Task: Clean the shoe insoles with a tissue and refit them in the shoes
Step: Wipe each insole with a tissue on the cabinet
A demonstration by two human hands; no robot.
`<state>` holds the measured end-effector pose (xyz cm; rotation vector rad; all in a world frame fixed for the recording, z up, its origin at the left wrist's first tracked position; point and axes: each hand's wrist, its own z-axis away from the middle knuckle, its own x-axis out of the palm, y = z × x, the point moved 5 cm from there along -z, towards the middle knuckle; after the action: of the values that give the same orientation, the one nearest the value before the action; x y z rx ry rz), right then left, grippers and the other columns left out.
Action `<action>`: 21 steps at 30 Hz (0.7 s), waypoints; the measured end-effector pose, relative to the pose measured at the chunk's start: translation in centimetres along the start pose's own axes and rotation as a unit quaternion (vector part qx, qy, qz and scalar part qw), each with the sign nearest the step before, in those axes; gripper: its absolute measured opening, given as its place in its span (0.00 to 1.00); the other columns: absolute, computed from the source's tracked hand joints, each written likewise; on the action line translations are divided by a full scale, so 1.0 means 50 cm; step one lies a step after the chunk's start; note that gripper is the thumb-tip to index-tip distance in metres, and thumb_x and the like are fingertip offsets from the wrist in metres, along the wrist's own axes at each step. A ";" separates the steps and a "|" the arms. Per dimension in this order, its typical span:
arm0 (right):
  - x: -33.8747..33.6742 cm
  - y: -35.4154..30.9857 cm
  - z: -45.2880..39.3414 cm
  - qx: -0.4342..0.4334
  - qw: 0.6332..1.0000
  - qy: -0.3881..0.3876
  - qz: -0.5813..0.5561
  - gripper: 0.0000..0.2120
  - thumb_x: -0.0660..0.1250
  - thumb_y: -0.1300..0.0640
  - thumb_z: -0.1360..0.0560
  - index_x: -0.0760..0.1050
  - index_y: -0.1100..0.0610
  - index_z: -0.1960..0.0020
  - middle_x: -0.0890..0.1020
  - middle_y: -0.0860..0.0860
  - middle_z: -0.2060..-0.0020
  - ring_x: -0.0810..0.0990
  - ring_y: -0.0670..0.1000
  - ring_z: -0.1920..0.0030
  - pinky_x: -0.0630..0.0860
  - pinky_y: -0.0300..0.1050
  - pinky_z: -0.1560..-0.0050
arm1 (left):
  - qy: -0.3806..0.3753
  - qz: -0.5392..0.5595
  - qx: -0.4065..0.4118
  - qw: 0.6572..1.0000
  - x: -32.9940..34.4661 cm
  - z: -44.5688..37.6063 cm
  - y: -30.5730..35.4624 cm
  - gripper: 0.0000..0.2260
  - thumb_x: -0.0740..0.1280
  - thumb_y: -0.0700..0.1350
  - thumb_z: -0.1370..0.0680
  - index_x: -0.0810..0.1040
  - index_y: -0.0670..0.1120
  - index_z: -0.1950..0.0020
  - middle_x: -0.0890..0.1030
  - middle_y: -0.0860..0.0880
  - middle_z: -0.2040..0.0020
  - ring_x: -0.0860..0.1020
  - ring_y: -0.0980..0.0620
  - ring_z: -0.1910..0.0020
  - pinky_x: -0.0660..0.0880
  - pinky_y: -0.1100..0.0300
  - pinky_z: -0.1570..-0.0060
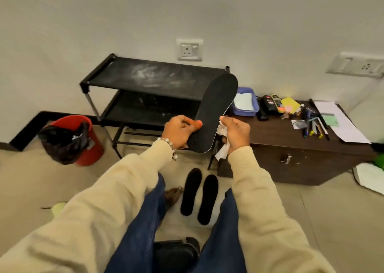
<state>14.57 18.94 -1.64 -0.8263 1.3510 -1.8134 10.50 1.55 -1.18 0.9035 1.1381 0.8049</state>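
1. The left hand (179, 132) grips the heel end of a black insole (216, 110), thumb pressed on its upper face, fingers curled beneath; the toe end rises up and away from them
2. The right hand (236, 134), just right of the insole's edge, has its fingers curled round a crumpled tissue (222, 148)
3. Two more insoles (199, 196) lie on the floor below both hands
4. Wiping looks under way; next, the tissue should be drawn along the held insole

the tissue (223, 146) is mostly hidden inside the right hand (235, 132); desk items too small.
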 end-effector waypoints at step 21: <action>0.650 0.424 -0.044 0.088 0.794 -0.498 0.337 0.11 0.68 0.61 0.25 0.79 0.61 0.43 0.81 0.46 0.57 0.76 0.29 0.68 0.67 0.22 0.73 | 0.246 0.203 -0.291 0.902 -0.365 -0.049 -0.694 0.04 0.64 0.39 0.20 0.77 0.41 0.47 0.74 0.45 0.65 0.68 0.57 0.82 0.66 0.68 0.79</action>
<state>-1.12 -11.35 -20.25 -0.8461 0.6049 -0.6922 6.52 -28.84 -25.76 0.4318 1.0434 1.6860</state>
